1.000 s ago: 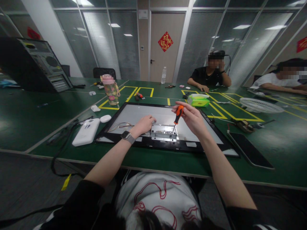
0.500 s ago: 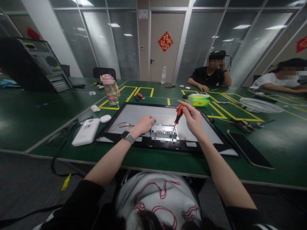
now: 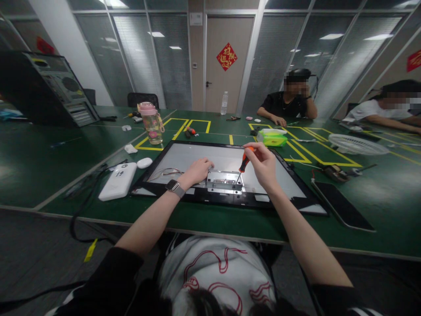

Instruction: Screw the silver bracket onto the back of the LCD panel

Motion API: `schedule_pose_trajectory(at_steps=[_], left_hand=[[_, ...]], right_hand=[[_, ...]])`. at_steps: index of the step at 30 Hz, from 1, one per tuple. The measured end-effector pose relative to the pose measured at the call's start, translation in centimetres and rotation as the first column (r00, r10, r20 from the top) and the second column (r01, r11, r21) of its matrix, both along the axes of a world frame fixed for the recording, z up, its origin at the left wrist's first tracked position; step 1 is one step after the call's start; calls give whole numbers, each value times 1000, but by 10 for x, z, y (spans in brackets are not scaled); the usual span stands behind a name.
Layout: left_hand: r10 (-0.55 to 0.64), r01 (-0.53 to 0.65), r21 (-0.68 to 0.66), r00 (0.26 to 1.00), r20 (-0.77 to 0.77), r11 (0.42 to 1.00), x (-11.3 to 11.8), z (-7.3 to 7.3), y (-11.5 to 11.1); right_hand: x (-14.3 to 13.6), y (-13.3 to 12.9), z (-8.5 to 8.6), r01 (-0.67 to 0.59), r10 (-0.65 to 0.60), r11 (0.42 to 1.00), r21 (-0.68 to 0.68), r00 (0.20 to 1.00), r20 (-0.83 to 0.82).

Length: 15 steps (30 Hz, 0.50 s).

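Note:
A flat panel (image 3: pixel 184 154) with a black frame and pale back lies on the green table. Near its front edge sits a metal bracket (image 3: pixel 225 190) with holes. My right hand (image 3: pixel 264 166) is closed round the handle of an orange and black screwdriver (image 3: pixel 244 164), whose tip points down onto the bracket's right part. My left hand (image 3: pixel 198 170), with a watch on the wrist, rests at the bracket's left end; its fingers are bent, and what they grip, if anything, is hidden. Thin wires (image 3: pixel 166 171) lie on the panel to its left.
Left of the panel are a white power bank (image 3: pixel 118 181), a white case (image 3: pixel 144 163) and a pink-lidded bottle (image 3: pixel 151 125). A phone (image 3: pixel 344 206) lies right. Behind are a green packet (image 3: pixel 272 138) and a white fan grille (image 3: pixel 358 144). Two people sit across the table.
My right hand's fingers have moved from spread beside the screwdriver handle to closed round its top. The screwdriver tip and my left hand stay in place.

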<state>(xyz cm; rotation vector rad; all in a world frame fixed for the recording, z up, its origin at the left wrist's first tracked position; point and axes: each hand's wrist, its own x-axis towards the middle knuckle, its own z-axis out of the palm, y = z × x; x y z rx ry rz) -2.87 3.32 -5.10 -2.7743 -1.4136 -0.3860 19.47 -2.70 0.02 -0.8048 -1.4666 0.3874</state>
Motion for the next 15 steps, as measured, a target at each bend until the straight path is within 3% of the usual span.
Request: schedule_pose_trajectory(at_steps=[3, 11, 15], left_hand=[[-6, 6, -3, 1000, 9, 1000, 0, 0, -1], [-6, 6, -8, 1000, 19, 1000, 0, 2, -2], [-4, 5, -4, 1000, 14, 1000, 0, 2, -2]], right_hand=[[0, 4, -3, -29, 25, 999, -27, 993, -112], [-1, 5, 0, -350, 309, 925, -146, 918, -248], [-2, 3, 2, -371, 329, 918, -144, 911, -248]])
